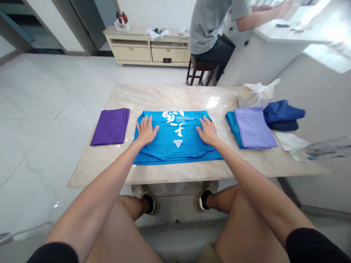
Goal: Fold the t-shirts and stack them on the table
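Note:
A blue shirt with white lettering lies folded in a wide rectangle at the middle of the marble table. My left hand rests flat on its left part, fingers spread. On its right part lies my right hand, palm down with the fingers apart. Neither hand grips the cloth. Left of the shirt is a folded purple cloth. To the right, a folded lavender cloth lies on top of a teal one.
Dark blue cloth, a white plastic bag, white paper and a clear bottle are at the table's right. Beyond the table, a person in a grey shirt sits on a stool beside a low cabinet.

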Tool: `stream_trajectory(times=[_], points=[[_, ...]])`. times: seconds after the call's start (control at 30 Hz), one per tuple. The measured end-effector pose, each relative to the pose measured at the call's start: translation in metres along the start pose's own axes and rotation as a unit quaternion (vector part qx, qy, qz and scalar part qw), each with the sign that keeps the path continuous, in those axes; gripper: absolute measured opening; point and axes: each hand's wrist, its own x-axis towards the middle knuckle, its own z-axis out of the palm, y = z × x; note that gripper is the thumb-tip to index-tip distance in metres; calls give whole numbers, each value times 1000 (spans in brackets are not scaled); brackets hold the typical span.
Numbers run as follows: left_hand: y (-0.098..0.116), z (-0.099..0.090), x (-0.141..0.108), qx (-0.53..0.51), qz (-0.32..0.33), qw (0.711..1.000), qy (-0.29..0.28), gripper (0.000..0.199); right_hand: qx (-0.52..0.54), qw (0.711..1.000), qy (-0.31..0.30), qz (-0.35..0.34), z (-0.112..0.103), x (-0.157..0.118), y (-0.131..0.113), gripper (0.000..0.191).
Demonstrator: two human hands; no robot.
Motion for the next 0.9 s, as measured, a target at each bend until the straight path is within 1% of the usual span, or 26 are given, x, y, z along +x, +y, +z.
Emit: stream_trajectory(times=[0.03, 0.07, 0.1, 0.13, 0.2, 0.3, 0.37, 0.43, 0.47, 0.57, 0.73, 0.8, 0.9], points=[[-4, -9, -4, -4, -9, 1000, 27, 76, 10, 999, 35, 8, -11, -3, 4, 61], [-9, -19, -9, -3, 2, 999, 42, 70, 17, 997, 75, 16, -24, -7, 10, 57], [-15, -28, -16, 3, 15, 999, 47, 62, 22, 993, 111, 24, -36, -12, 16, 52], [-21, -36, -24, 17, 8, 999, 44, 55, 27, 989, 141, 31, -49, -19, 23, 47], [-33, -50, -41, 51, -26, 998, 15, 48, 40, 982, 175, 52, -70, -34, 34, 39], [-43, -60, -64, 97, -86, 990, -47, 46, 51, 980, 179, 71, -89, -55, 44, 34], [-43, -62, -75, 119, -116, 981, -96, 47, 45, 982, 171, 65, -94, -64, 44, 33], [-38, -62, -81, 131, -130, 975, -124, 47, 37, 985, 164, 50, -95, -68, 39, 33], [-35, -63, -83, 134, -130, 975, -121, 48, 35, 985, 161, 41, -94, -69, 35, 33], [-18, -63, -86, 141, -116, 980, -81, 49, 23, 988, 155, 16, -92, -67, 22, 33], [12, -62, -87, 177, -99, 977, -63, 45, -6, 991, 137, -4, -88, -57, 3, 32], [16, -60, -84, 194, -91, 975, -54, 43, -8, 992, 128, -9, -87, -54, -3, 32], [13, -58, -80, 195, -97, 972, -90, 40, -4, 994, 111, -11, -86, -49, -10, 32]])
